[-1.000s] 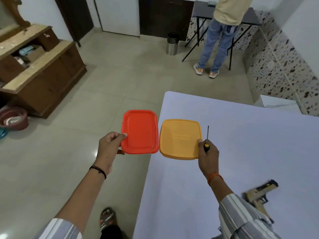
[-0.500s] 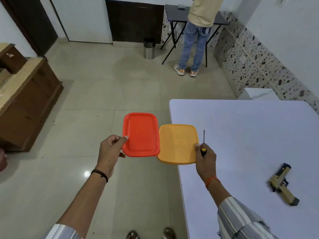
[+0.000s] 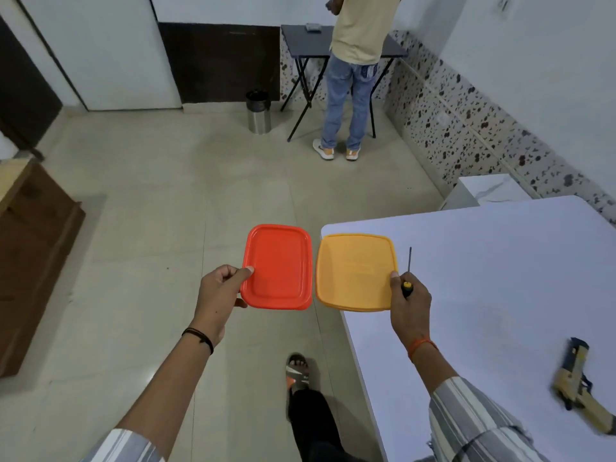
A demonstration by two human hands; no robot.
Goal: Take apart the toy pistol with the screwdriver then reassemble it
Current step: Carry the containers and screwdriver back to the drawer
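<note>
Well right of the right hand (image 3: pixel 410 306) gripping the screwdriver (image 3: pixel 408 278), seemingly tan pistol (image 3: pixel 580 385) lies.

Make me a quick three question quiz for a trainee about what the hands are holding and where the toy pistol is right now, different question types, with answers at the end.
1. True or false: the toy pistol is held in the left hand.
2. Which hand holds the screwdriver?
A. left hand
B. right hand
C. neither
3. Fill in: the left hand holds the ____ lid over the floor.

Key
1. False; it lies untouched on the white table.
2. B; the same hand also pinches the yellow lid.
3. red
</note>
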